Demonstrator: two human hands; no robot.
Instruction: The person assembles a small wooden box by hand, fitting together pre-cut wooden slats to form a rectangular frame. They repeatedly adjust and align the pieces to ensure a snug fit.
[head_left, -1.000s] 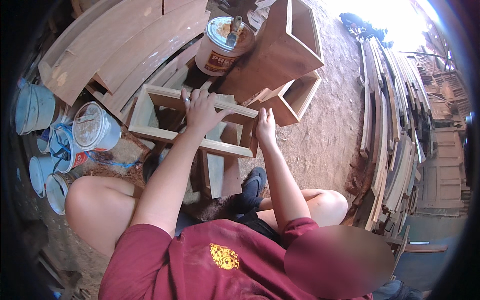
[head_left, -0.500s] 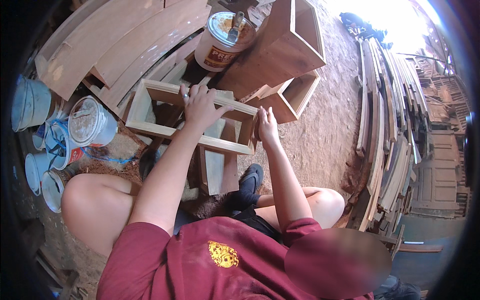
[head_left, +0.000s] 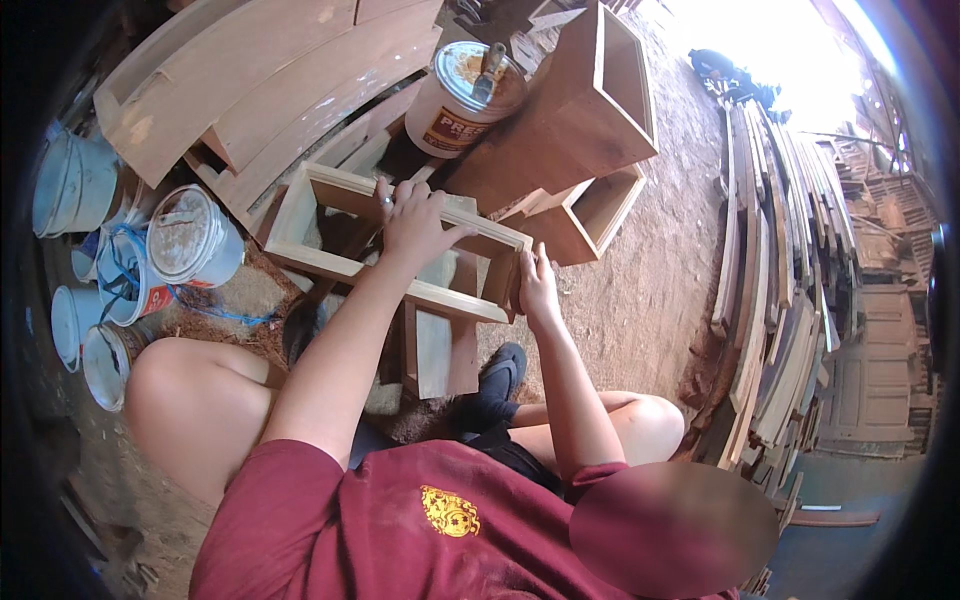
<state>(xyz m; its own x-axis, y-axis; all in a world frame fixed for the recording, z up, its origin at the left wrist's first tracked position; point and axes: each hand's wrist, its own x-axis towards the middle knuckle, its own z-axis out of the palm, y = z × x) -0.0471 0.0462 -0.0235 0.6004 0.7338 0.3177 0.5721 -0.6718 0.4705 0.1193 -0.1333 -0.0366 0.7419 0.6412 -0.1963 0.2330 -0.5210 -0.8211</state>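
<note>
A narrow open wooden box frame [head_left: 345, 266], divided inside by a crosspiece, lies tilted in front of me over other wooden parts. My left hand [head_left: 412, 228] grips its far rim, fingers over the edge and thumb spread to the right. At the frame's right end is my right hand [head_left: 539, 288], its fingers pointing up along the outer side. Between that palm and the wood shows a thin brown edge, mostly hidden; I cannot tell what it is. Below the frame stands a pale wooden piece [head_left: 432, 355].
Taller wooden boxes [head_left: 575, 115] stand just beyond, next to a lidded white bucket [head_left: 445, 118] with a putty knife [head_left: 488, 75] on top. Several tubs and buckets [head_left: 190, 240] crowd the left. Curved panels [head_left: 240, 80] lie at far left; long planks [head_left: 750, 260] are stacked at right.
The whole view has shifted slightly, so the surroundings sit a little lower and to the right. My right hand has slid slightly nearer along the frame's end; the left keeps its grip.
</note>
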